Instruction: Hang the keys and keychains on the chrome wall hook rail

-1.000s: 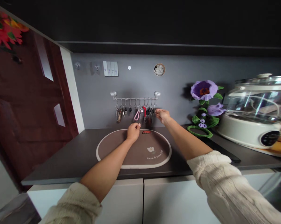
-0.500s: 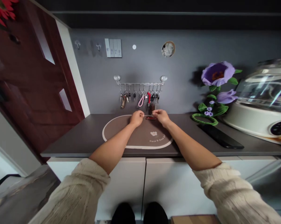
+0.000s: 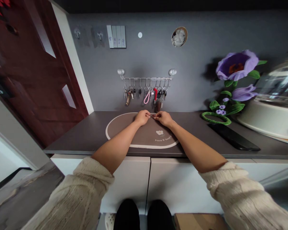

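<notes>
My left hand is over the back of the brown oval mat, its fingers curled in a pinch; whatever they hold, if anything, is too small to make out. Close to its right, my right hand pinches a small dark red, shiny object, mostly hidden by the fingers. Just behind the hands, several keys hang on a clear hook rail on the wall. Among them are a pink loop strap, a red key holder and a brown tag.
Purple plush flowers with a green ring base stand on the right of the counter. A black phone-like slab lies before them, beside a white appliance with a clear cover. A dark red door is at the left.
The small dark red object lay on the mat below my right hand; now my right fingers are on it. My hands have come closer together. The view has tilted down slightly.
</notes>
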The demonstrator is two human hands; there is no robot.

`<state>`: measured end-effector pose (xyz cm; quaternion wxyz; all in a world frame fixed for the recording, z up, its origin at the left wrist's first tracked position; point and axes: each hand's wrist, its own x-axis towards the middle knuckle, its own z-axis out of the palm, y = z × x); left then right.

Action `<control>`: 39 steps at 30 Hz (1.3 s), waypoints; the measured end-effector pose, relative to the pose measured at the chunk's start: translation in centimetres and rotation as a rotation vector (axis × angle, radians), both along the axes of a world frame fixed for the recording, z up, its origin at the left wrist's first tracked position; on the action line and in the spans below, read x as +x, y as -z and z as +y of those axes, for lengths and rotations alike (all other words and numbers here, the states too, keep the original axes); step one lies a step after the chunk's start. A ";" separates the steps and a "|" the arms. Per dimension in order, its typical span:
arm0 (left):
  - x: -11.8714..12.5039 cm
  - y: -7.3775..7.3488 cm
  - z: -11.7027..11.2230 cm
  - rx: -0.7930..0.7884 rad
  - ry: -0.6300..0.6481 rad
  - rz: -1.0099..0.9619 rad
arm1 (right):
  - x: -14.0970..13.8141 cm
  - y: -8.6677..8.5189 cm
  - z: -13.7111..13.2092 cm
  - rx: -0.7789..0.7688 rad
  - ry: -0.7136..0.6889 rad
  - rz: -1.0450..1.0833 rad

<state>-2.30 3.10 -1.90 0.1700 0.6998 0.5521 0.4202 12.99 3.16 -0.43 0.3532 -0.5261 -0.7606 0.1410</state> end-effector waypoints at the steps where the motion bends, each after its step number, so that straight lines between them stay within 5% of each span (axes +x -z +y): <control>1: 0.0 0.0 0.0 0.002 0.003 -0.004 | -0.1 0.1 0.1 0.002 -0.002 0.020; 8: 0.0 0.1 0.2 0.004 0.006 -0.019 | -0.1 0.3 0.6 0.015 -0.059 0.153; 21: -0.2 -0.8 -0.5 0.121 0.021 -0.011 | 0.2 -0.8 0.0 0.120 -0.114 0.077; 39: 0.7 -1.8 -1.6 0.164 0.177 -0.215 | 0.0 -1.9 -0.8 -0.079 -0.300 0.570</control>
